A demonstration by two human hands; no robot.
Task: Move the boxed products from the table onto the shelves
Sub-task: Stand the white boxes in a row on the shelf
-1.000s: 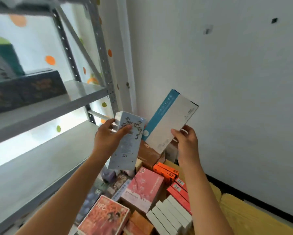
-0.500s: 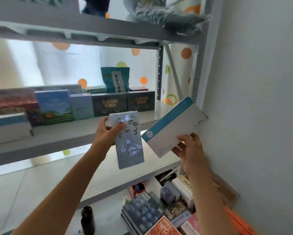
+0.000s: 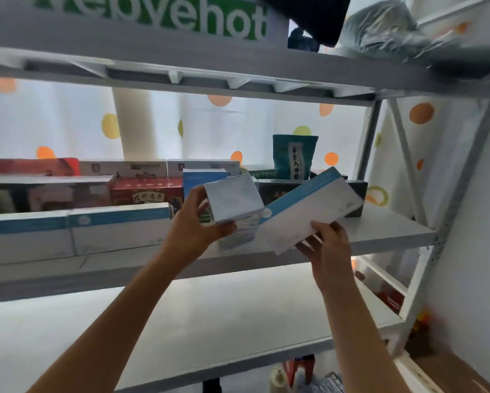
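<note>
My left hand (image 3: 196, 226) grips a pale blue patterned box (image 3: 234, 204), raised to the middle shelf (image 3: 385, 232) with its end face toward me. Just to its right, my right hand (image 3: 327, 245) holds a long white box with a blue stripe (image 3: 309, 208) by its lower end, tilted up to the right above the shelf board. Both boxes hover in front of the row of boxes standing on that shelf. Two similar white and blue boxes (image 3: 76, 231) lie along the shelf's front at the left.
Red and dark boxes (image 3: 146, 191) and a green pouch (image 3: 295, 157) stand further back on the middle shelf. The lower shelf (image 3: 209, 316) is a bare white board. A top shelf (image 3: 181, 61) carries a green sign and grey bags. A white wall is at the right.
My view swung up from the table to the shelves. Both hands lifted their boxes up and forward to the middle shelf; the left box turned its end toward me.
</note>
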